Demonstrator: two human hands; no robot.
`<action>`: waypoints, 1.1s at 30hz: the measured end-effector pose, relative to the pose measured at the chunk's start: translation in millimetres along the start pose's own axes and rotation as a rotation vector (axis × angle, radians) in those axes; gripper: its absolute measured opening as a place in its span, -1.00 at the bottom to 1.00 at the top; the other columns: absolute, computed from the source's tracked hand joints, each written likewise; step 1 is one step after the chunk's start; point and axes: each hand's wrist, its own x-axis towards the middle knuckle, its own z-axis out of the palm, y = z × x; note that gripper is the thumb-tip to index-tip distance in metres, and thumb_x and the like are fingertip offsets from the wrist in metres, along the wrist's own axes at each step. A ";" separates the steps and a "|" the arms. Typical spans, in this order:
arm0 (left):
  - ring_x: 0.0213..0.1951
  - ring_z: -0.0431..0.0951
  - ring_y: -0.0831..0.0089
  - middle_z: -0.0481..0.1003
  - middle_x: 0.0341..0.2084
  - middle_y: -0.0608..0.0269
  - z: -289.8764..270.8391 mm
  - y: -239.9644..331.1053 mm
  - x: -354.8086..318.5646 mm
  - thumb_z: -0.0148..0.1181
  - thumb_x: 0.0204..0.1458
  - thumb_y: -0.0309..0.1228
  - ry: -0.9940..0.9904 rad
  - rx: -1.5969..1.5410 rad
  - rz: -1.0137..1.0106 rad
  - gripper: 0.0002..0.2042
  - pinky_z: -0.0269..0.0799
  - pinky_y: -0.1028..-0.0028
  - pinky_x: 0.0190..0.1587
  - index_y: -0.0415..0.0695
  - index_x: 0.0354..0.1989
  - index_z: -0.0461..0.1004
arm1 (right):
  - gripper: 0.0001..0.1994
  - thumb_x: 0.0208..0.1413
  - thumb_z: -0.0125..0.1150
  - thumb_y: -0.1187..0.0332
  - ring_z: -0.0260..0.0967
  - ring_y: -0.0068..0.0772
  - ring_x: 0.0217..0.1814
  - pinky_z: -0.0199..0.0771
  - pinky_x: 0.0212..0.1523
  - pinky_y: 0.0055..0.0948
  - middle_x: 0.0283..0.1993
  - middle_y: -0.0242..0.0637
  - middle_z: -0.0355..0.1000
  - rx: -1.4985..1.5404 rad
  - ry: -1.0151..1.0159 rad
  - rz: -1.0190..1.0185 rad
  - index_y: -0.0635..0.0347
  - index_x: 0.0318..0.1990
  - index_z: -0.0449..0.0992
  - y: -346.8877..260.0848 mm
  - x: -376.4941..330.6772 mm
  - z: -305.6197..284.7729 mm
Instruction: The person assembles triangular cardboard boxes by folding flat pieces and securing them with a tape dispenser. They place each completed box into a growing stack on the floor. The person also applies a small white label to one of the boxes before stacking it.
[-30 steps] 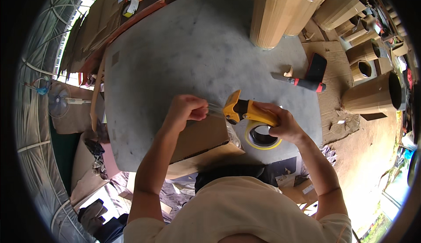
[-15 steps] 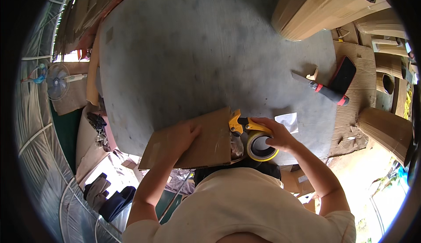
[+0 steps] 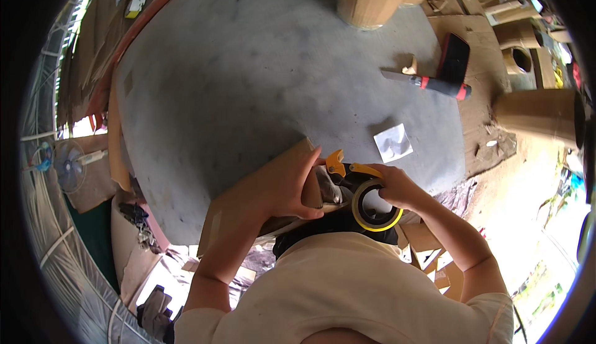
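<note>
A brown cardboard box [image 3: 264,173] lies tilted at the near edge of the grey table [image 3: 248,83]. My left hand [image 3: 292,186] grips its right end, fingers on the far side and thumb at the near corner. Something shiny, perhaps tape or clear plastic, shows by that end. In my right hand [image 3: 397,187] is a yellow-and-black tape dispenser [image 3: 336,164] carrying a large tape roll [image 3: 359,206]. Its head sits just right of the box end. My right fingers wrap round the handle and are partly hidden.
A white paper square [image 3: 393,143] lies beyond my right hand. Farther right are a red-and-black knife [image 3: 434,84] with its blade bare and a dark phone-like object [image 3: 455,57]. Tall cardboard tubes [image 3: 372,0] stand at the far right; a fan [image 3: 69,165] is at left.
My left hand has slid from the box's top to its right end and now grips there. The box has tilted. The dispenser stays in my right hand, slightly farther right. The view has shifted.
</note>
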 end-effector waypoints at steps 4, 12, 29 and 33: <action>-0.09 0.28 0.22 0.31 -0.17 0.03 11.1 -18.8 6.7 0.24 -0.46 -0.15 0.063 0.015 0.219 -0.29 0.15 0.37 0.02 -0.32 -0.07 0.22 | -0.37 -0.35 -0.16 0.75 0.38 -0.25 -0.12 0.32 -0.11 -0.47 -0.20 -0.05 0.43 0.026 0.081 0.033 0.17 0.04 0.32 2.5 -33.2 15.2; -0.27 0.34 0.31 0.36 -0.44 0.15 16.8 -24.7 10.2 0.10 -0.45 -0.09 0.064 0.019 0.261 -0.54 0.21 0.43 -0.15 -0.22 -0.42 0.43 | -0.39 -0.35 -0.13 0.73 0.38 -0.28 -0.14 0.31 -0.09 -0.49 -0.21 -0.07 0.43 0.039 0.341 0.043 0.20 0.03 0.32 25.8 -107.6 77.8; -0.41 0.28 0.48 0.29 -0.54 0.26 30.8 -26.7 11.9 0.14 -0.32 -0.06 0.031 -0.100 0.299 -0.60 0.20 0.50 -0.29 -0.21 -0.62 0.30 | -0.53 -0.30 -0.04 0.59 0.38 -0.06 -0.17 0.37 -0.19 -0.32 -0.26 0.01 0.41 -0.149 0.336 -0.045 0.22 -0.08 0.37 0.6 -100.9 193.8; -0.37 0.30 0.48 0.33 -0.51 0.24 32.5 -25.4 12.7 0.12 -0.28 -0.10 0.009 -0.143 0.330 -0.61 0.22 0.51 -0.25 -0.25 -0.52 0.38 | -0.70 -0.26 0.04 0.48 0.40 -0.05 -0.24 0.41 -0.31 -0.28 -0.30 -0.05 0.43 -0.552 0.096 -0.037 0.25 -0.25 0.47 -18.5 -65.0 150.2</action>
